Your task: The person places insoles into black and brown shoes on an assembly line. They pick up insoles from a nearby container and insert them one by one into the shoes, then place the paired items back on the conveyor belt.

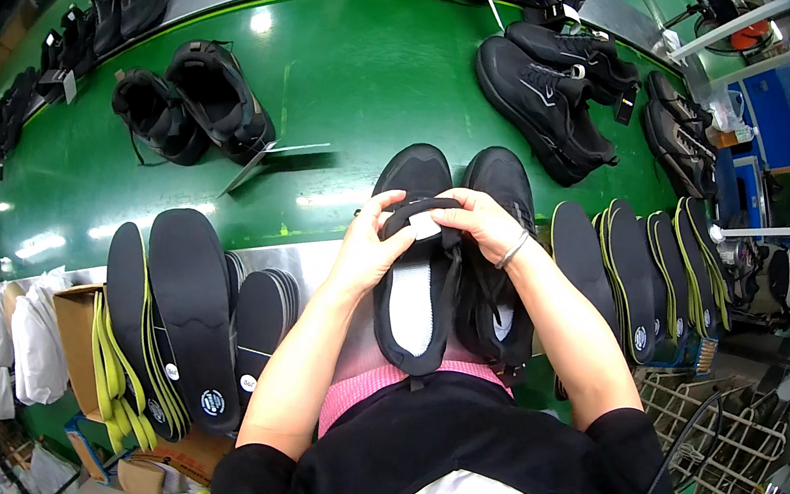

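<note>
Two black shoes stand side by side in front of me, toes pointing away. The left shoe [416, 171] lies open toward me, and its pale insole area [410, 305] shows inside. My left hand [373, 244] pinches the left side of that shoe's tongue [432, 206]. From the other side, my right hand [487, 224] grips the same tongue, thumb near a white label [425, 227]. Both hands are closed on it. Beside them, the right shoe [504, 176] is touched by no fingers that I can see; my right hand partly covers it.
Stacked black insoles with yellow-green edges lie at left [185, 303] and right [604, 266]. A pair of dark shoes [219, 96] sits far left on the green belt [359, 70], another black pair [541, 106] far right. A wire rack [708, 463] stands at lower right.
</note>
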Tool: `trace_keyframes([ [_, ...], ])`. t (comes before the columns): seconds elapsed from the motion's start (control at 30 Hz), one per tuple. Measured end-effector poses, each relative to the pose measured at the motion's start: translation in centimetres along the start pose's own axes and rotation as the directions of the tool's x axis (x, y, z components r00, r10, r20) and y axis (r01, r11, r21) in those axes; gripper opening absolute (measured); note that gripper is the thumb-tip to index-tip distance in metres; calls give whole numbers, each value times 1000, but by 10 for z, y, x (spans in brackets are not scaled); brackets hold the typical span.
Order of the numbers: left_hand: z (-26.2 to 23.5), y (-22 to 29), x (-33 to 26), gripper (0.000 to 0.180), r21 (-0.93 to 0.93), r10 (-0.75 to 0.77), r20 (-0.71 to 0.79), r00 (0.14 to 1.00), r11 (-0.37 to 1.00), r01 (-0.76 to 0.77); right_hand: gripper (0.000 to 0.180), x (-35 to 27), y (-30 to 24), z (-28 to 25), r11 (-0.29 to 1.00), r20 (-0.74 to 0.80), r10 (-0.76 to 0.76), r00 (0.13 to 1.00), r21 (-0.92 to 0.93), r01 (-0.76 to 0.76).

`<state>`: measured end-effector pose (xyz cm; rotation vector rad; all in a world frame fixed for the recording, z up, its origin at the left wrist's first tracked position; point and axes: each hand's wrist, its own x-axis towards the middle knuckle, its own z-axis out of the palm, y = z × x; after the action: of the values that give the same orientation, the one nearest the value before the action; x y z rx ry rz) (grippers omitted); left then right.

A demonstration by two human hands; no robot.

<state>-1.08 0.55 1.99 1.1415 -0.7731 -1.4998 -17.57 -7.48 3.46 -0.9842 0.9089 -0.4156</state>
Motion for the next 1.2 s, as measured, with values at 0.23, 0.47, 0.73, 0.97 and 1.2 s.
trace_keyframes([
  [0.23, 9, -2, 0, 48, 0, 29, -60, 998, 1000, -29, 34, -8, -11, 0, 999, 43, 45, 998, -12, -45],
  [0.47, 9, -5, 0, 49, 31, 19, -64, 998, 999, -17, 37, -8, -9, 1, 998, -4, 45, 999, -52, -45],
  [0.73, 13, -4, 1, 52, 22, 17, -64, 998, 1000, -16, 38, -7, -5, -3, 998, -4, 23, 1000, -52, -23],
  [0.97, 14, -8, 4, 53, 26, 22, -77, 997, 999, -20, 37, -8, -5, -5, 999, 3, 12, 1000, -49, -11],
  [1.2, 18, -7, 5, 56, 110, 7, -112, 994, 994, 6, 33, -6, -4, -6, 999, -24, 18, 1000, -47, -19],
])
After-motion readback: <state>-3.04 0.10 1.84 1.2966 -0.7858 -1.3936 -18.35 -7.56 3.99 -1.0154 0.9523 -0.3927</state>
